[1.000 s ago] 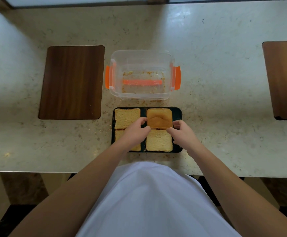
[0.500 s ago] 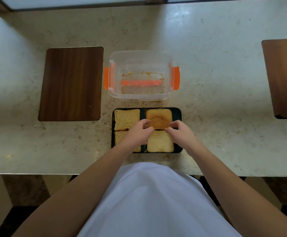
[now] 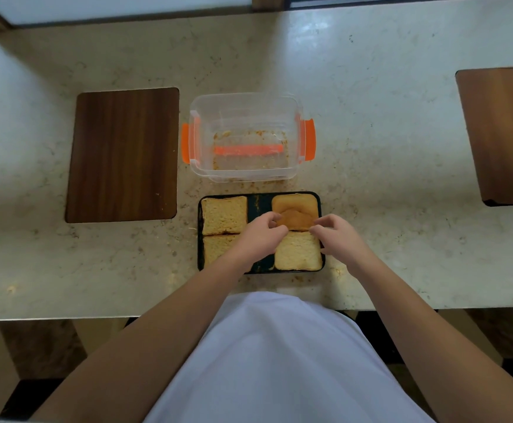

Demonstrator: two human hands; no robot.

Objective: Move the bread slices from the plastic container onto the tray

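Observation:
A black tray [image 3: 200, 264] lies on the counter right in front of me. It holds several bread slices: a pale slice [image 3: 224, 214] at the far left, a pale slice [image 3: 215, 250] at the near left partly under my left wrist, a pale slice [image 3: 298, 252] at the near right, and a brown crust slice [image 3: 294, 207] at the far right. My left hand [image 3: 259, 236] pinches the crust slice's near left corner. My right hand [image 3: 337, 235] pinches its near right corner. The clear plastic container [image 3: 194, 166] with orange clips stands just behind the tray, holding only crumbs.
A dark wooden board [image 3: 123, 154] lies left of the container. Another wooden board [image 3: 502, 132] lies at the far right. Crumbs are scattered on the marble counter [image 3: 386, 166] around the tray. The counter's front edge runs just below the tray.
The brown crust slice has shifted toward the tray's right rim, opening a gap beside the far left slice. Both hands have closed in on its near edge.

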